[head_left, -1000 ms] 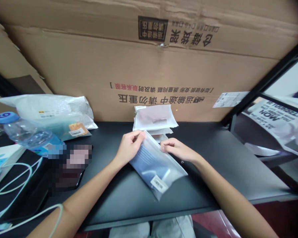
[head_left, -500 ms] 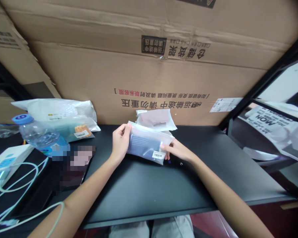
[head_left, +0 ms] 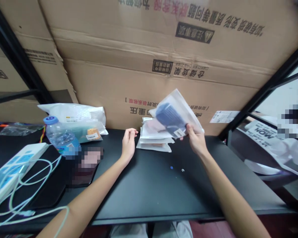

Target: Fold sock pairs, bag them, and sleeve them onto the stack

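Black table w/ big cardboard sheets propped behind it, black metal frame at its R end, printed poster beyond, dark red floor below.

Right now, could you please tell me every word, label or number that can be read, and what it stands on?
"仓储货架": upside down on the cardboard box
"注意事项": same box
"NOW": white sheet
"6" or "9", orientation unclear: blue bottle cap
Label on the bag in the right hand: too small to read
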A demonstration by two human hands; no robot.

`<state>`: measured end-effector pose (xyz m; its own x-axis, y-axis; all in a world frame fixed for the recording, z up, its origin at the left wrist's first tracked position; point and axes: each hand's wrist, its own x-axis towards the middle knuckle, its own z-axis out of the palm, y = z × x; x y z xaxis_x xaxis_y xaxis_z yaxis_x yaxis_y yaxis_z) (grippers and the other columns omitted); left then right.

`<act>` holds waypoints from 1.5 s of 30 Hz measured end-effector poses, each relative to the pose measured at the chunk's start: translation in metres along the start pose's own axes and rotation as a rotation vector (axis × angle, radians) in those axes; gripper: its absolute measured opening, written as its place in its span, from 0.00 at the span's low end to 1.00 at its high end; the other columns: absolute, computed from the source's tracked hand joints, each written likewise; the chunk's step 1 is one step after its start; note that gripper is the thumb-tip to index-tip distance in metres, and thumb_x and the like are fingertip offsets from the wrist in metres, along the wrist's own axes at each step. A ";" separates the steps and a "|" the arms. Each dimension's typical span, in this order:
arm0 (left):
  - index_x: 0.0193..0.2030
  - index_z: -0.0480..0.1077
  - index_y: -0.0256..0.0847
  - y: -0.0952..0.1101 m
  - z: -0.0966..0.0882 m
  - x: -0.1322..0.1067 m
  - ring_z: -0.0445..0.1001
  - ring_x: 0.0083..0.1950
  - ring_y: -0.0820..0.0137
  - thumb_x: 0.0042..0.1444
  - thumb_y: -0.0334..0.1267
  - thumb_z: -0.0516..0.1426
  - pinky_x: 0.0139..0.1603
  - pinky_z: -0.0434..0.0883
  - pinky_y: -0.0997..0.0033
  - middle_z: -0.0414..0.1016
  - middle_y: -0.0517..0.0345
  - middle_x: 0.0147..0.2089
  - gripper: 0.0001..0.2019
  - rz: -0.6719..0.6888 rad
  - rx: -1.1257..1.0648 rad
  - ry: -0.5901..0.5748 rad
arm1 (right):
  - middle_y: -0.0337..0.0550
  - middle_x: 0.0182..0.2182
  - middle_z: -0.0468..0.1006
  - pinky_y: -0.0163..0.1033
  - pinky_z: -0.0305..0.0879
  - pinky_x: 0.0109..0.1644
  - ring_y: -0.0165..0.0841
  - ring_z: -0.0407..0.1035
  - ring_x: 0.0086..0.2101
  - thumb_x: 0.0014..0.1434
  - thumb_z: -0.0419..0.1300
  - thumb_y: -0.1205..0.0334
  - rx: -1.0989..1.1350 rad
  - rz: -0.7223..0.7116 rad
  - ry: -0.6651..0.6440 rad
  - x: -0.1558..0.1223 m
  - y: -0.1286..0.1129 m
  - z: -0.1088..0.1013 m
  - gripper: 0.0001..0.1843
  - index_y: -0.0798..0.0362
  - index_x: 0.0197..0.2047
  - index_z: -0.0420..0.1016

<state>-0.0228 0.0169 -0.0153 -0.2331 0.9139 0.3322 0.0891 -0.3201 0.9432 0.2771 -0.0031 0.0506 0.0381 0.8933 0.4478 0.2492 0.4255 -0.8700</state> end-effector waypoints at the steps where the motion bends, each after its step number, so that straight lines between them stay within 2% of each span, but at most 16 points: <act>1: 0.48 0.69 0.42 -0.005 0.001 0.001 0.74 0.52 0.66 0.69 0.50 0.51 0.55 0.69 0.69 0.77 0.52 0.51 0.14 -0.009 0.025 -0.014 | 0.41 0.25 0.76 0.45 0.73 0.33 0.39 0.73 0.25 0.66 0.59 0.34 -0.051 -0.091 0.099 0.012 -0.004 -0.006 0.26 0.50 0.36 0.76; 3: 0.50 0.68 0.42 -0.013 0.003 0.001 0.73 0.56 0.65 0.68 0.48 0.52 0.61 0.67 0.66 0.75 0.51 0.53 0.13 -0.028 0.046 -0.044 | 0.46 0.33 0.80 0.48 0.75 0.44 0.43 0.77 0.36 0.68 0.60 0.39 -0.230 -0.291 0.059 0.037 -0.008 -0.012 0.23 0.50 0.38 0.80; 6: 0.52 0.68 0.40 -0.021 0.006 0.000 0.73 0.57 0.63 0.65 0.44 0.55 0.63 0.67 0.62 0.74 0.47 0.56 0.13 -0.074 0.048 -0.091 | 0.51 0.53 0.80 0.54 0.68 0.61 0.46 0.73 0.53 0.71 0.57 0.46 -0.471 -0.507 -0.244 0.069 -0.002 -0.009 0.19 0.48 0.48 0.84; 9: 0.54 0.67 0.39 -0.026 0.008 -0.002 0.74 0.57 0.62 0.61 0.37 0.58 0.63 0.68 0.60 0.73 0.44 0.60 0.15 -0.110 0.044 -0.142 | 0.54 0.58 0.77 0.56 0.63 0.66 0.47 0.70 0.57 0.70 0.58 0.49 -0.538 -0.453 -0.362 0.085 0.016 0.001 0.17 0.50 0.48 0.84; 14: 0.56 0.67 0.39 -0.024 0.009 -0.005 0.74 0.60 0.61 0.60 0.34 0.55 0.65 0.68 0.59 0.74 0.45 0.62 0.16 -0.098 0.022 -0.240 | 0.52 0.65 0.72 0.52 0.58 0.71 0.44 0.67 0.64 0.69 0.60 0.52 -0.415 -0.281 -0.369 0.080 0.032 0.010 0.19 0.51 0.56 0.81; 19: 0.55 0.68 0.40 -0.019 0.008 -0.007 0.75 0.61 0.60 0.55 0.32 0.57 0.62 0.70 0.59 0.76 0.45 0.60 0.20 -0.110 0.047 -0.284 | 0.51 0.66 0.71 0.52 0.55 0.74 0.44 0.63 0.67 0.68 0.62 0.52 -0.362 -0.268 -0.334 0.064 0.035 0.012 0.19 0.50 0.58 0.80; 25: 0.49 0.69 0.40 -0.016 0.005 -0.006 0.78 0.52 0.60 0.55 0.34 0.56 0.57 0.72 0.59 0.78 0.47 0.55 0.14 -0.120 0.147 -0.301 | 0.52 0.66 0.69 0.53 0.54 0.75 0.45 0.62 0.68 0.68 0.61 0.51 -0.332 -0.263 -0.356 0.055 0.035 0.018 0.20 0.51 0.58 0.79; 28: 0.49 0.69 0.40 -0.015 0.004 -0.003 0.77 0.54 0.60 0.60 0.37 0.52 0.58 0.72 0.59 0.78 0.48 0.55 0.12 -0.092 0.231 -0.294 | 0.50 0.72 0.59 0.57 0.50 0.76 0.48 0.53 0.72 0.65 0.65 0.47 -0.331 -0.244 -0.363 0.051 0.033 0.014 0.31 0.45 0.68 0.70; 31: 0.50 0.69 0.41 -0.014 -0.001 0.001 0.74 0.58 0.60 0.66 0.37 0.45 0.61 0.70 0.58 0.78 0.48 0.54 0.14 -0.043 0.362 -0.269 | 0.49 0.78 0.46 0.59 0.51 0.76 0.50 0.49 0.74 0.58 0.72 0.44 -0.217 -0.238 -0.285 0.038 0.046 0.004 0.56 0.37 0.79 0.44; 33: 0.51 0.70 0.42 -0.012 -0.008 0.004 0.73 0.59 0.58 0.67 0.35 0.44 0.64 0.68 0.53 0.77 0.49 0.56 0.15 -0.002 0.482 -0.251 | 0.49 0.78 0.42 0.60 0.52 0.76 0.51 0.49 0.74 0.55 0.73 0.42 -0.153 -0.241 -0.192 0.024 0.066 -0.003 0.63 0.36 0.80 0.36; 36: 0.53 0.71 0.43 -0.012 -0.019 0.007 0.70 0.62 0.53 0.63 0.31 0.47 0.67 0.63 0.46 0.77 0.48 0.57 0.16 0.064 0.674 -0.248 | 0.51 0.78 0.47 0.61 0.51 0.76 0.50 0.52 0.73 0.62 0.64 0.37 -0.108 -0.167 -0.082 0.004 0.102 -0.010 0.54 0.41 0.80 0.39; 37: 0.54 0.71 0.43 -0.013 -0.022 0.007 0.69 0.63 0.52 0.62 0.30 0.48 0.68 0.62 0.45 0.77 0.47 0.58 0.17 0.084 0.729 -0.257 | 0.52 0.76 0.52 0.61 0.52 0.75 0.49 0.55 0.72 0.66 0.59 0.36 -0.106 -0.105 -0.037 -0.001 0.112 -0.012 0.47 0.43 0.79 0.45; 39: 0.55 0.72 0.41 -0.017 -0.026 0.006 0.66 0.68 0.50 0.60 0.29 0.50 0.70 0.59 0.44 0.74 0.44 0.63 0.19 0.115 0.817 -0.277 | 0.56 0.66 0.72 0.61 0.56 0.73 0.50 0.65 0.66 0.69 0.53 0.37 -0.141 0.036 0.017 -0.005 0.128 -0.013 0.37 0.50 0.72 0.62; 40: 0.56 0.72 0.40 -0.019 -0.026 0.005 0.63 0.71 0.49 0.60 0.29 0.50 0.71 0.57 0.44 0.72 0.43 0.66 0.19 0.125 0.845 -0.285 | 0.57 0.59 0.78 0.62 0.58 0.71 0.50 0.70 0.62 0.69 0.52 0.39 -0.156 0.078 0.027 -0.005 0.133 -0.013 0.34 0.53 0.67 0.68; 42: 0.59 0.72 0.38 -0.025 -0.026 0.004 0.59 0.74 0.48 0.63 0.31 0.50 0.74 0.54 0.44 0.69 0.42 0.70 0.20 0.146 0.906 -0.304 | 0.55 0.49 0.83 0.60 0.63 0.67 0.48 0.76 0.54 0.70 0.50 0.43 -0.178 0.105 0.021 -0.003 0.137 -0.011 0.30 0.55 0.62 0.72; 45: 0.63 0.71 0.38 -0.031 -0.023 0.003 0.59 0.75 0.49 0.66 0.36 0.48 0.75 0.54 0.44 0.67 0.45 0.72 0.21 0.196 1.034 -0.338 | 0.51 0.46 0.85 0.56 0.68 0.63 0.45 0.79 0.49 0.71 0.49 0.47 -0.212 0.085 -0.052 -0.003 0.134 -0.005 0.25 0.53 0.59 0.75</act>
<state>-0.0487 0.0243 -0.0434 0.1358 0.9417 0.3079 0.8987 -0.2479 0.3618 0.3152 0.0502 -0.0668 0.0192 0.9332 0.3589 0.4448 0.3135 -0.8390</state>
